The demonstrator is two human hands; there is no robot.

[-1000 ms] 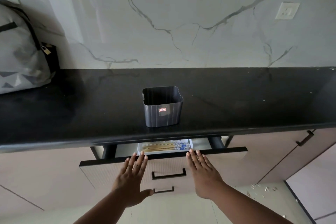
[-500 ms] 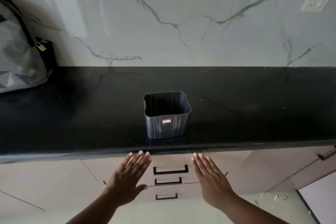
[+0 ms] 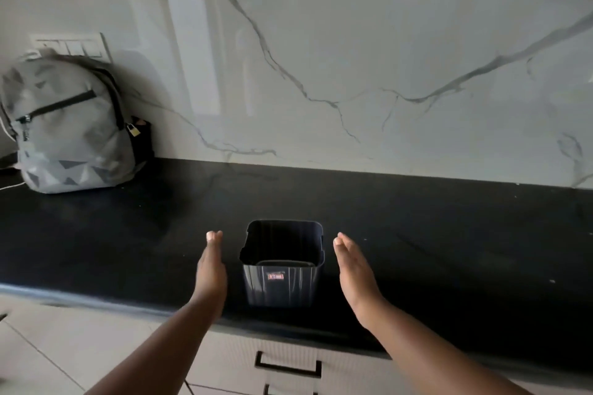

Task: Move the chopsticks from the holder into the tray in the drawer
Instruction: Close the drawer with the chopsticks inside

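Note:
A dark ribbed holder [image 3: 282, 279] with a small red label stands upright near the front edge of the black counter [image 3: 417, 234]; nothing stands in it. My left hand [image 3: 210, 269] is held flat just left of the holder, fingers straight, a small gap from its wall. On the other side my right hand [image 3: 353, 269] is flat and apart from the holder too. Both hands hold nothing. Below the counter the drawer [image 3: 288, 365] with a black handle is shut, so the tray and the chopsticks are hidden.
A grey backpack [image 3: 64, 128] with a small padlock leans against the marble wall at the far left of the counter. A switch plate [image 3: 73, 46] sits on the wall above it. Cabinet fronts run below the counter edge.
The drawer, open with the tray and chopsticks showing a second ago, was pushed shut. Both hands then rose from the drawer front to either side of the holder.

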